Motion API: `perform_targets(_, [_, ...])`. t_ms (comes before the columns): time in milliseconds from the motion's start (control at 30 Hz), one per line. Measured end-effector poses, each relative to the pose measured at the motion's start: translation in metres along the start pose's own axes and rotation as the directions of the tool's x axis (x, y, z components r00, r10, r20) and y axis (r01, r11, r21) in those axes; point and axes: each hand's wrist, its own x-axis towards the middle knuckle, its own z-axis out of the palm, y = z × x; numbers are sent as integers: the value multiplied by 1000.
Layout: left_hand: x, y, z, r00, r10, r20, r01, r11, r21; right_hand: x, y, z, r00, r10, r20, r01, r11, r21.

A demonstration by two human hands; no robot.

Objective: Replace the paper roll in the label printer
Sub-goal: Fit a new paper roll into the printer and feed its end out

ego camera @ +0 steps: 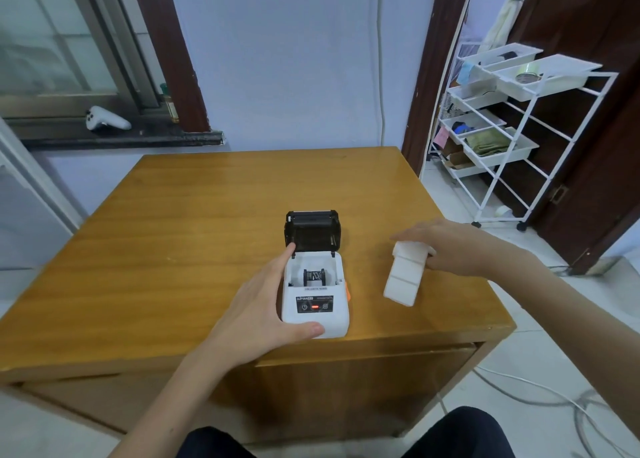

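Note:
A small white label printer (316, 300) sits near the front edge of the wooden table (194, 222), its black lid (312, 230) swung open toward the back. Inside the bay a black empty spool (314, 275) shows. My left hand (263, 305) cups the printer's left side, thumb on its front corner and index finger touching the lid. To the right, a white paper roll (408, 262) with a strip of labels trailing toward me lies on the table. My right hand (450, 246) rests on the roll, fingers closed around it.
A white wire rack (498, 139) with trays stands on the floor to the right, past the table's edge. A white game controller (105, 120) lies on the window sill at back left. My knees are under the table's front edge.

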Motion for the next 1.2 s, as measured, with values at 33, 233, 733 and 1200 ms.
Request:
perform_targets(33, [0, 0, 0, 1000, 1, -3, -1, 1000, 1, 2, -1, -2, 1000, 0, 4, 0, 1000, -2])
perform_targets(233, [1, 0, 0, 1000, -8, -3, 8, 1000, 8, 6, -9, -8, 998, 61, 31, -65, 986, 152])
perform_targets(733, [1, -3, 0, 999, 24, 44, -28, 997, 72, -3, -73, -49, 994, -109, -18, 80, 593, 801])
perform_targets(1200, [3, -4, 1, 998, 27, 53, -34, 990, 140, 15, -103, -25, 990, -138, -27, 89, 459, 884])
